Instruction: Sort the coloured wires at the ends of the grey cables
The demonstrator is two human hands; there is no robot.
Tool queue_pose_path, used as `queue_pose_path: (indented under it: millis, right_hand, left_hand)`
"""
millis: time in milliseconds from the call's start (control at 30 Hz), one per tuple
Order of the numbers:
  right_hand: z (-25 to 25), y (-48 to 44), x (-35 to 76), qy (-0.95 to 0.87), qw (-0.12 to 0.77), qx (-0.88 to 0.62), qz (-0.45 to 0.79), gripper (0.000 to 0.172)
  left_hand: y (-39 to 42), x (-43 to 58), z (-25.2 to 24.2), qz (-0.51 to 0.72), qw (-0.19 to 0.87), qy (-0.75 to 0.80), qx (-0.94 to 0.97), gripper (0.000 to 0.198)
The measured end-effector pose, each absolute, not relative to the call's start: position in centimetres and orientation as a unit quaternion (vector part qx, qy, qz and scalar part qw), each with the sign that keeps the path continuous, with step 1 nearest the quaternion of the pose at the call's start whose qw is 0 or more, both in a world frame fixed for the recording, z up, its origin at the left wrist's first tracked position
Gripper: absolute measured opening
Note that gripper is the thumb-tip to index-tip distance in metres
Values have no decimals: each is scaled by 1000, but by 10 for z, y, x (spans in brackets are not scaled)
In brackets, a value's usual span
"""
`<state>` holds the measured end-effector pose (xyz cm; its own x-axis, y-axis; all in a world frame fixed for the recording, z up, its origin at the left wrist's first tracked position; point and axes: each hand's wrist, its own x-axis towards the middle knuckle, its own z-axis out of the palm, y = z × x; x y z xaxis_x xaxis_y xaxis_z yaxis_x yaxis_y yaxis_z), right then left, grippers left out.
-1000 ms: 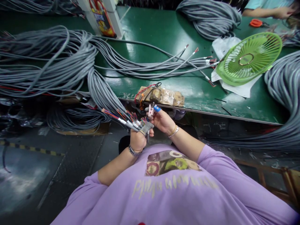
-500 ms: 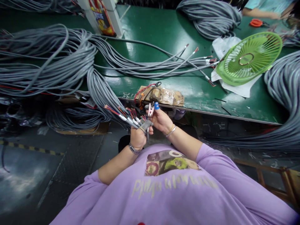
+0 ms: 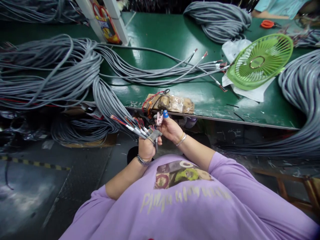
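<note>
My left hand (image 3: 146,148) is closed round the stripped end of a grey cable (image 3: 155,136), whose thin coloured wires (image 3: 140,124) fan out above the fist. Just to its right, my right hand (image 3: 171,129) pinches a small pink clip (image 3: 159,118) at those wire tips; a blue cap covers one fingertip. Both hands hover below the front edge of the green table (image 3: 205,100). Behind them a taped wooden block (image 3: 172,102) with red and black leads sits on that edge.
Thick bundles of grey cable (image 3: 55,73) drape over the table's left side and down to the floor. More coils (image 3: 217,20) lie at the back and at the right. A green fan grille (image 3: 260,61) rests on white paper. Another person's arm (image 3: 265,12) and orange scissors (image 3: 268,24) are at the far right.
The hands stay together on the wire ends with only slight finger movement. The view has shifted a little, so the table and fan sit slightly lower and further left.
</note>
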<state>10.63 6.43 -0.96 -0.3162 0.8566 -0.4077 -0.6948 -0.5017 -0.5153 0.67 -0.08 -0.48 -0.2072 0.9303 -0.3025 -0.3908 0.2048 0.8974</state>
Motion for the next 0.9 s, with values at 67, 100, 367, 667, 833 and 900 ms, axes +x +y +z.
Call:
queue_pose_path:
  millis: [67,100,367,667,833,900]
  right_hand:
    - [-9,65,105,-124,491,-331,797,41]
    - [-9,65,105,-124,492,-330,796,41]
    - [-13,65,106,-127,479,-319,808,45]
    - [-12,65,104,-155,505,-329,783,47]
    - [-11,65,105,-144,487,-327,797,48]
    - [-13,65,106,-137,476,-328,805,50]
  left_hand:
    - [0,7,-5,572,577,520,263,30]
    - [1,7,-5,572,578,519,265,30]
    - [1,6,-8,572,581,513,268,28]
    - [3,7,-5,569,584,510,273,29]
    - [4,8,-4,570,582,509,279,30]
    - [3,7,-3,571,580,508,282,29]
